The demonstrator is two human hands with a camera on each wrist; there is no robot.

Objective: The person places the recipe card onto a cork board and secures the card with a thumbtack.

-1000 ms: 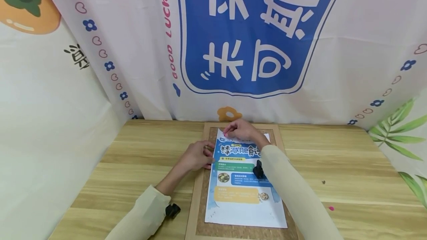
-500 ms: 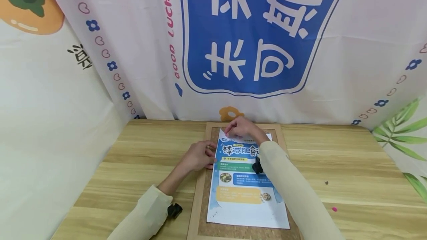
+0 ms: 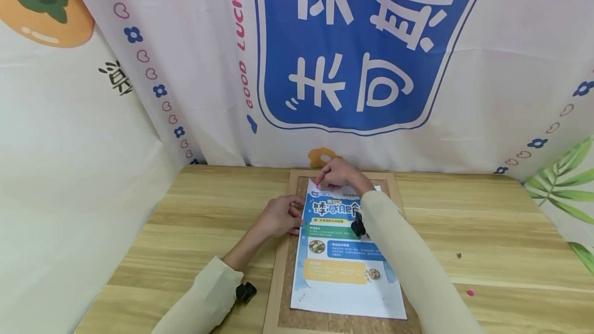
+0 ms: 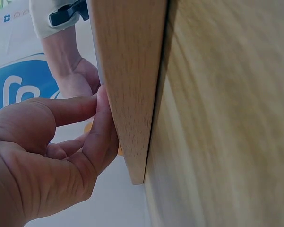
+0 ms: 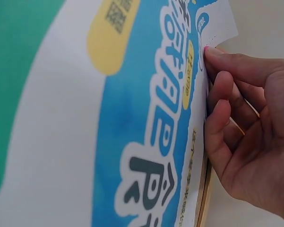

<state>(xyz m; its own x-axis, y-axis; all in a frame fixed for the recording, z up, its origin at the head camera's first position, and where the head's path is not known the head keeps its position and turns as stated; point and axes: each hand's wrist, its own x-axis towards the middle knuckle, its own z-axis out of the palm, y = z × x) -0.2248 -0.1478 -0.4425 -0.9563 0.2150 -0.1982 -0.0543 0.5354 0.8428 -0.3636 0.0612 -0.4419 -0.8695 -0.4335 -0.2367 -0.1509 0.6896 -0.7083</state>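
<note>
A printed poster with blue, green and yellow blocks lies on a wood-framed cork board. My right hand is at the poster's upper left, thumb and finger pinching a small pink push pin against the paper. Most of the pin is covered by the fingertips. Over the board's left frame, my left hand rests its fingertips along the poster's left edge. From the left wrist view, the thumb and fingers of the left hand meet at the inner side of the wooden frame.
Right of the board, a pink speck-like piece and a small dark bit lie on the wooden table. A printed cloth backdrop hangs behind the table's far edge.
The whole head view has shifted slightly to the right. Both hands stay at the same parts of the poster, the right one still at the pin.
</note>
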